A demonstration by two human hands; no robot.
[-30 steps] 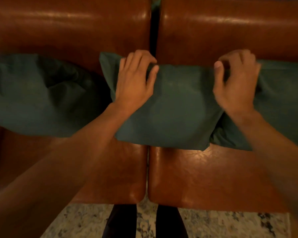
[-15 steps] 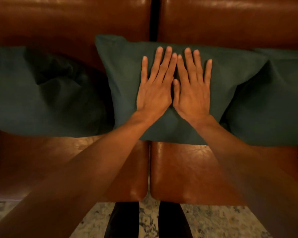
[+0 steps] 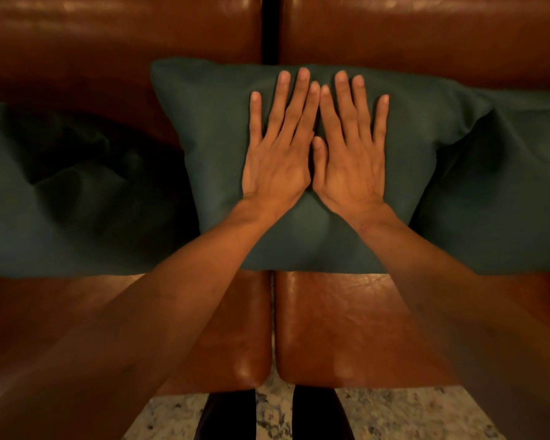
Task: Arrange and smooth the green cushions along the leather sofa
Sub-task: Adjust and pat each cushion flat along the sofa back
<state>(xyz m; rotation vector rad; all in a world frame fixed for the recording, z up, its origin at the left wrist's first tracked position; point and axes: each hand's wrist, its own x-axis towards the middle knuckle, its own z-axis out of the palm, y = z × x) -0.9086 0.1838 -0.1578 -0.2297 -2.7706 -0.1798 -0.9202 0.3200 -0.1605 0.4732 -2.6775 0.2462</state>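
Observation:
Three dark green cushions lean against the back of the brown leather sofa [image 3: 346, 319]. The middle cushion [image 3: 204, 122] stands over the gap between the two seats. My left hand [image 3: 277, 154] and my right hand [image 3: 350, 154] lie flat on its front, side by side, fingers straight and pointing up, index fingers touching. The left cushion [image 3: 61, 201] is creased and dented. The right cushion [image 3: 505, 192] sits partly behind the middle cushion's right edge.
A dark gap [image 3: 270, 27] splits the two backrests, and a seam [image 3: 272, 322] splits the seats. Below the sofa's front edge lies a speckled pale rug [image 3: 410, 414], with my dark trouser legs [image 3: 226, 414] standing on it.
One second ago both hands gripped the middle cushion's top edge. They then let go and came flat onto its front, where they have stayed for the last half second.

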